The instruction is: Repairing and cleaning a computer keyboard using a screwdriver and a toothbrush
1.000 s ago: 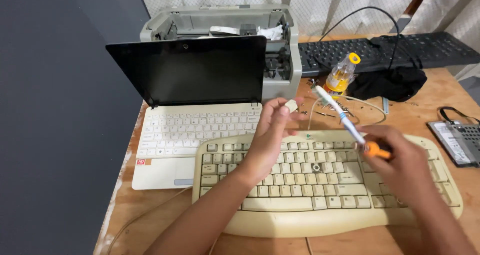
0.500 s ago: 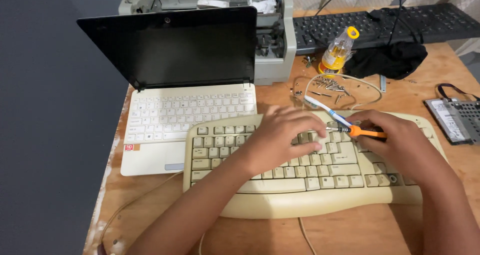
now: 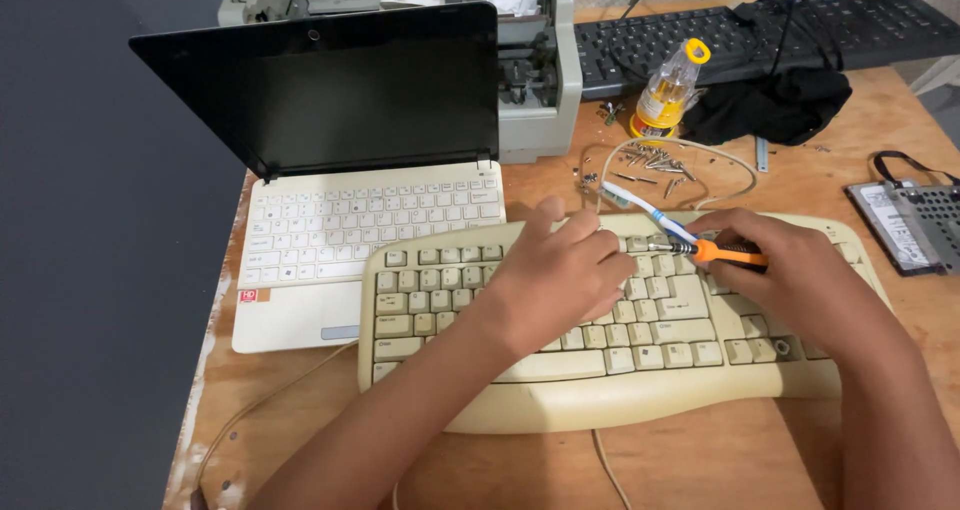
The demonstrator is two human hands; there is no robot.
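Note:
A cream curved keyboard lies on the wooden table in front of me. My left hand rests on its upper middle keys, fingers bent over them. My right hand grips an orange-and-black screwdriver lying almost flat, its metal tip pointing left toward my left fingertips over the top key row. A white-and-blue pen-like tool lies just behind the screwdriver at the keyboard's back edge.
A small white laptop with a dark open screen stands at the left. Behind it sits a grey machine. A black keyboard, black cloth, yellow bit bottle, loose screws and a hard drive lie right.
My left hand dropped from the laptop's edge onto the cream keyboard. My right hand lowered the screwdriver from a raised tilt to nearly flat over the top keys. The view shifted down.

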